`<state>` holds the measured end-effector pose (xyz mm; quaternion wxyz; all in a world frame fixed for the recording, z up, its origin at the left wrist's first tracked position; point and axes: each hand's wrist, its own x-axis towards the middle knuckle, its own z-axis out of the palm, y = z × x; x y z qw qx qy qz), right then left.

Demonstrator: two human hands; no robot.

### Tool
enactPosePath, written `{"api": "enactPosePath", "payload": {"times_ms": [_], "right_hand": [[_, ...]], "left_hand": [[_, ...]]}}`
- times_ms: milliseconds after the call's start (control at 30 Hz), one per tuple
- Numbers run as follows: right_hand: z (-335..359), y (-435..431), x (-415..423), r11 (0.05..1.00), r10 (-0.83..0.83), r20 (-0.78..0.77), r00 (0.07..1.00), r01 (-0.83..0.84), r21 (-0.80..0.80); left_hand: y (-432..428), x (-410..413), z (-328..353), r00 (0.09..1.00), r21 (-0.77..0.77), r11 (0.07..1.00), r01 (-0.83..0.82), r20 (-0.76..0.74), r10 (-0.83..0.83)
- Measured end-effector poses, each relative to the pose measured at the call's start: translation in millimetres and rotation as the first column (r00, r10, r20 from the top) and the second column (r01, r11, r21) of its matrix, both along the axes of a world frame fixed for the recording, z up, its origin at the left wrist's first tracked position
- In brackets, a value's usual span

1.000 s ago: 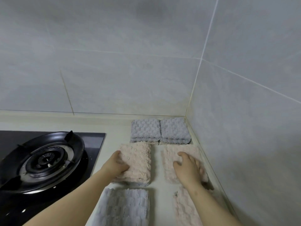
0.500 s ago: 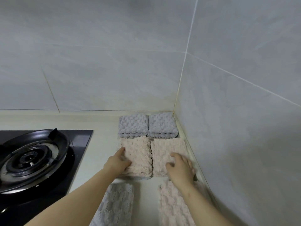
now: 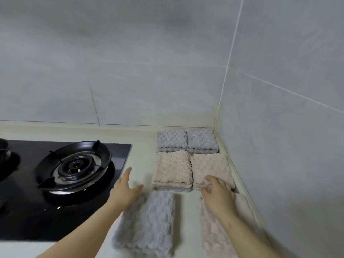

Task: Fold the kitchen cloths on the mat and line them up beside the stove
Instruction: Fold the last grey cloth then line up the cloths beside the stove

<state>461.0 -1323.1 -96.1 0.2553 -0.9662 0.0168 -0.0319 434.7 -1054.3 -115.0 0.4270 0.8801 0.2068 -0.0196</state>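
Cloths (image 3: 172,168), nubbly plush squares; left grip (image 3: 124,192) wide apart, right grip (image 3: 217,196) on pink square (image 3: 210,164), closure unclear.

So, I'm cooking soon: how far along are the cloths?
Four look done: back-left grey square, back-right grey square, left pink square, right pink square. In hand: right hand rests on the right pink square; left hand hovers open. Left: long grey cloth, long pink cloth nearest.

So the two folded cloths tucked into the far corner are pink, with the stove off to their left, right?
Not quite. The head view shows that the far-corner pair, the left grey cloth and the right grey cloth, is grey, not pink. The stove is indeed off to their left.
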Motion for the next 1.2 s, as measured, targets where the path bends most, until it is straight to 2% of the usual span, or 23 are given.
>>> {"api": "enactPosePath", "payload": {"times_ms": [100,233,467,767,933,1000,1033,1100,1133,1200], "right_hand": [[1,2,-21,1.0,-0.015,0.002,1.0,0.015,-0.017],[2,0,-50,0.998,-0.056,-0.024,0.998,0.055,-0.021],[-3,-17,-93,0.99,-0.118,-0.063,0.991,0.113,-0.079],[-4,-35,-102,0.993,-0.098,-0.096,0.991,0.091,-0.07],[-8,-38,-103,0.999,-0.033,-0.122,0.992,0.029,-0.031],[-5,-41,-102,0.999,-0.026,-0.109,0.994,0.028,0.019],[-4,-42,-101,0.999,-0.031,-0.083,0.996,0.033,0.024],[-2,-45,-103,0.998,-0.021,-0.032,0.999,0.019,-0.053],[-3,-45,-104,0.994,0.006,-0.036,0.999,-0.01,-0.11],[-9,-45,-105,0.976,0.066,-0.109,0.992,-0.086,-0.198]], "left_hand": [[3,-28,-2,0.996,-0.107,0.994,-0.021,-0.093,0.011],[-6,-55,-9,0.992,-0.235,0.972,-0.018,-0.123,-0.012],[-35,-68,-13,0.995,-0.236,0.97,-0.064,-0.086,0.045],[-80,-54,-18,0.998,-0.143,0.989,0.025,-0.056,-0.033],[-93,-48,-23,0.998,-0.039,0.999,0.031,-0.059,-0.033],[-97,-50,-19,0.998,0.142,0.989,0.039,-0.06,-0.031],[-100,-56,-14,0.999,0.277,0.96,0.044,0.011,-0.049],[-108,-67,-7,0.949,0.444,0.886,0.134,0.199,-0.244],[-113,-73,-4,0.908,0.493,0.838,0.235,0.196,-0.37],[-122,-82,-9,0.853,0.553,0.723,0.415,0.041,-0.521]]}}
